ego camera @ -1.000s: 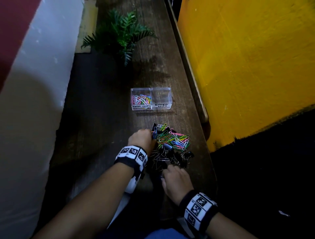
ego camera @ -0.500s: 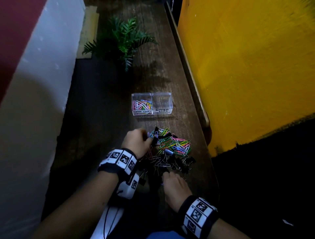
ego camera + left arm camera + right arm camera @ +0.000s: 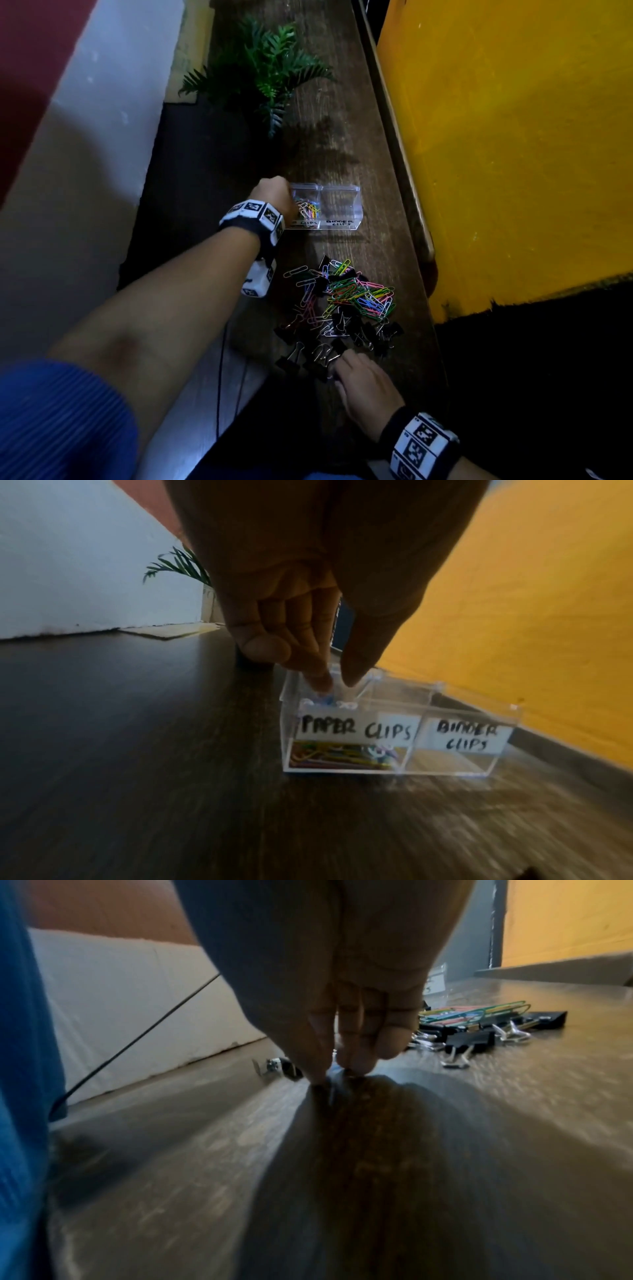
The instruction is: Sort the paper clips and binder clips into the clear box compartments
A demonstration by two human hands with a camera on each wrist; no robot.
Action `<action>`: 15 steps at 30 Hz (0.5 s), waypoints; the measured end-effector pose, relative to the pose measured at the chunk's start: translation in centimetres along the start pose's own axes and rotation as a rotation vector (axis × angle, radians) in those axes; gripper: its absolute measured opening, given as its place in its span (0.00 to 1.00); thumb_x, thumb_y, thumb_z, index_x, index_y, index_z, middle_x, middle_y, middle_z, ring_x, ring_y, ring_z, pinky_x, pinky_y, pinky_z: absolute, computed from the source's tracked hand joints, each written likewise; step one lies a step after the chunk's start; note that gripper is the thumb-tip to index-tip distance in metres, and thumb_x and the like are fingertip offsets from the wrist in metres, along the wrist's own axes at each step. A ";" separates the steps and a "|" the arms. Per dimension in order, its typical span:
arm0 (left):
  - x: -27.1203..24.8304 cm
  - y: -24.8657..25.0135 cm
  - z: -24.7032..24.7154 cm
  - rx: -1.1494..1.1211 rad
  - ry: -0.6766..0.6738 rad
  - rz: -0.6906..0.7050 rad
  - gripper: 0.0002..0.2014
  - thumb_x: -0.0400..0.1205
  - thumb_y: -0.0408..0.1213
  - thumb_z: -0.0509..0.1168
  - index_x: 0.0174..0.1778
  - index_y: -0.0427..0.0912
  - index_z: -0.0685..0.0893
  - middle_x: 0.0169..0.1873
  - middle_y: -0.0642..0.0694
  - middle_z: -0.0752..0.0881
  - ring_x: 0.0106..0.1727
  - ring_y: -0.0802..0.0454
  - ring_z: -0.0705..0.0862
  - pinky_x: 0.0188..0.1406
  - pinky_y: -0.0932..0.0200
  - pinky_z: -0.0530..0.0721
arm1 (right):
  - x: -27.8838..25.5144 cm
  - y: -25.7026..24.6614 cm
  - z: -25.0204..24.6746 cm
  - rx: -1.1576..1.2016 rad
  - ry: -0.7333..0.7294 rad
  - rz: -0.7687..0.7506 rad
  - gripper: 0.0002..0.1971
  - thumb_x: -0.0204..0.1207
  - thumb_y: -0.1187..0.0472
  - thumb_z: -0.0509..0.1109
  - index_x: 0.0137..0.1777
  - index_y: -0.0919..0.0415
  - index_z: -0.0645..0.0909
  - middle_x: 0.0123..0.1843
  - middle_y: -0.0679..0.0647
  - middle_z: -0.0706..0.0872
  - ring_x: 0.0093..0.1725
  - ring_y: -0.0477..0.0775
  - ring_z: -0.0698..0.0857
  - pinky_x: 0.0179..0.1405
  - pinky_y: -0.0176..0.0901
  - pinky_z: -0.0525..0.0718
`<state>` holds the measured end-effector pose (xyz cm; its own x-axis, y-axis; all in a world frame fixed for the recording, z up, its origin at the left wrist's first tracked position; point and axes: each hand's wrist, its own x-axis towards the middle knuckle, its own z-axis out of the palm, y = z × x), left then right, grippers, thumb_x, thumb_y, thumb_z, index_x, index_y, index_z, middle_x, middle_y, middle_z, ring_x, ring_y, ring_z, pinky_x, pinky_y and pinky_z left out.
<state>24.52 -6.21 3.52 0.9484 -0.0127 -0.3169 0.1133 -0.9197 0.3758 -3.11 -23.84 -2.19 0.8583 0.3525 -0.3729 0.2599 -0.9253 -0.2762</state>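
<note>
The clear box (image 3: pixel 340 187) stands on the wooden tabletop beyond the pile. Its left compartment holds coloured paper clips (image 3: pixel 308 209); its right one, labelled binder clips, looks empty. My left hand (image 3: pixel 286 205) hangs over the left compartment (image 3: pixel 342 756). In the left wrist view thumb and forefinger (image 3: pixel 337 683) point down, slightly apart, with a bluish paper clip (image 3: pixel 325 697) blurred just under the fingertip. The mixed pile (image 3: pixel 356 294) lies nearer me, black binder clips (image 3: pixel 342 329) at its near side. My right hand (image 3: pixel 337 368) pinches a small binder clip (image 3: pixel 330 1093) against the tabletop.
A green plant (image 3: pixel 260 68) stands at the far end. A yellow wall (image 3: pixel 513 137) and a raised wooden ledge (image 3: pixel 404 178) run along the right, a white wall (image 3: pixel 85 171) along the left. A thin black cable (image 3: pixel 221 359) hangs by my left arm.
My left hand has left the pile and reached forward to the box's paper clip compartment. My right hand has stayed at the near edge of the pile.
</note>
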 end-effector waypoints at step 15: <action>-9.0 -3.5 5.1 -0.090 0.027 0.243 0.06 0.78 0.40 0.68 0.50 0.49 0.86 0.47 0.52 0.80 0.47 0.49 0.83 0.45 0.52 0.84 | 2.9 2.5 -3.5 0.195 0.280 0.027 0.07 0.68 0.60 0.77 0.44 0.54 0.83 0.39 0.48 0.82 0.38 0.49 0.81 0.36 0.40 0.80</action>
<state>14.11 -4.87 0.56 0.9585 -0.2171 -0.1849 -0.0939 -0.8526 0.5141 1.61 -25.64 -0.84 0.9589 0.2512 -0.1316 0.1697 -0.8801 -0.4435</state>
